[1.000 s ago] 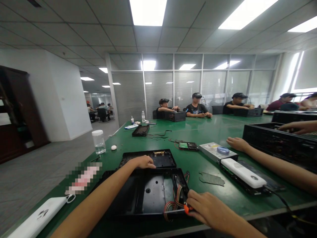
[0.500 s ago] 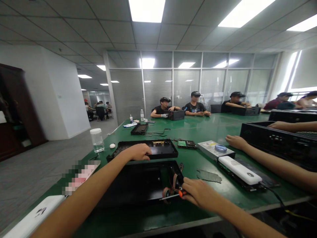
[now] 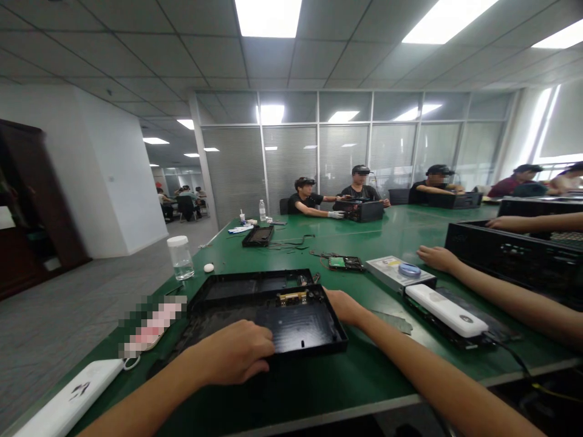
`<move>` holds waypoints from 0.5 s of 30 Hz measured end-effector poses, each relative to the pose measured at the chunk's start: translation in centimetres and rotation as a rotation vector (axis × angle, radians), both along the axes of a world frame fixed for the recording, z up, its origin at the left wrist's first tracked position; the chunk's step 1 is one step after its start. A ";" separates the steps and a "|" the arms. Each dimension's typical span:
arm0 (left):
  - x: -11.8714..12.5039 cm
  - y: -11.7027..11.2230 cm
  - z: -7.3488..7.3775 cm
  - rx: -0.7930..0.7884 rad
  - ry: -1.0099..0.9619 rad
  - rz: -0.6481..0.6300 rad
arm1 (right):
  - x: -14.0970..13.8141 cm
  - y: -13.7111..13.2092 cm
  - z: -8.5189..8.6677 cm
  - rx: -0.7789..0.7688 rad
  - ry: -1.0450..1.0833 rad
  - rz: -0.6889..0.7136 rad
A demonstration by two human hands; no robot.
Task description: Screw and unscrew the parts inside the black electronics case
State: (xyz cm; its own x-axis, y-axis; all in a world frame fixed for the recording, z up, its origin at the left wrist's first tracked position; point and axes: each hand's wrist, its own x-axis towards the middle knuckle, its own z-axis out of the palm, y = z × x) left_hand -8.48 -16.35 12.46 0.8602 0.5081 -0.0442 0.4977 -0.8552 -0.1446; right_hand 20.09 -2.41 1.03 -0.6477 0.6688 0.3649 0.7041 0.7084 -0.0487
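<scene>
A shallow black casing panel [image 3: 298,328], with a gold-coloured metal part near its far edge, lies tilted in front of me. My left hand [image 3: 241,351] is closed with curled fingers at its near left side. Behind the panel's right far corner is my right hand [image 3: 342,304]; its fingers are hidden by the panel, so what they hold does not show. A second black casing [image 3: 246,285] lies just beyond, partly covered by the first. The screwdriver is out of sight.
A circuit board [image 3: 345,263], a silver drive [image 3: 392,272] and a white power bank [image 3: 446,309] sit to the right. A lidded water jar [image 3: 182,261] stands left. A co-worker's hand [image 3: 437,260] rests near a black computer case [image 3: 496,261].
The casing panel has come nearer with my left hand, while the other casing now lies beyond it. My right hand has moved up behind the panel, and the screwdriver no longer shows.
</scene>
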 end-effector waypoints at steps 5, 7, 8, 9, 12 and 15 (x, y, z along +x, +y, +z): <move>0.0 -1.5 -1.9 -0.080 0.038 0.051 | 5.2 1.1 -0.5 0.068 0.024 -0.106; 0.2 -1.2 -3.1 -0.109 0.055 0.072 | 7.0 1.9 -0.8 0.046 0.080 -0.167; 0.3 -0.7 -3.7 -0.119 0.068 0.097 | 7.6 2.3 -1.0 0.027 0.117 -0.186; 0.4 -0.1 -4.2 -0.129 0.085 0.135 | 7.9 2.6 -1.2 0.008 0.158 -0.196; 0.8 2.3 -4.5 -0.211 0.159 0.296 | 7.6 3.1 -1.8 -0.047 0.262 -0.175; 2.3 5.3 -3.4 -0.332 0.141 0.334 | 6.4 3.0 -2.0 -0.074 0.333 -0.152</move>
